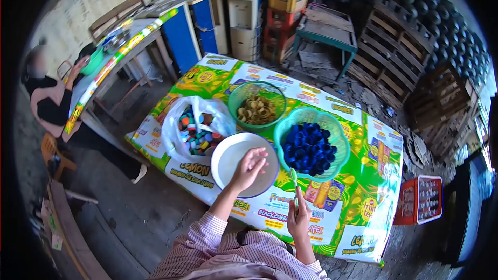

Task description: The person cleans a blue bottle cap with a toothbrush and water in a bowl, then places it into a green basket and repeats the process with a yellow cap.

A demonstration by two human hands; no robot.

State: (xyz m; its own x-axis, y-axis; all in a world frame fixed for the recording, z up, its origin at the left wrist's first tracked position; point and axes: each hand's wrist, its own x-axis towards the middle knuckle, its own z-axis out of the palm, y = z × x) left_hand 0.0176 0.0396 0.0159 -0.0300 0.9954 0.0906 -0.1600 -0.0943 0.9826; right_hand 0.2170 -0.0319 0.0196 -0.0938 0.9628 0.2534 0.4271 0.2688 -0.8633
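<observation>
My left hand [251,168] hovers over a white basin [222,151] with a dark rim, its fingers loosely bent and apart. I see nothing held in it. My right hand [299,213] is closed around a slim green-and-white toothbrush [293,177], which points up toward a light-green basket [340,158] full of blue bottle caps [309,148]. A green bowl [280,96] behind the basin holds yellowish-tan caps [256,111]. At the left, an open clear plastic bag [174,132] contains caps of mixed colours [199,137].
The table [358,212] has a bright printed cover. At far left a person [54,93] sits by another table with a green bowl [93,62]. A red bottle crate [421,199] stands off the right edge. Crates [282,18], pallets [391,46] and stacked dark bottles [446,26] fill the back.
</observation>
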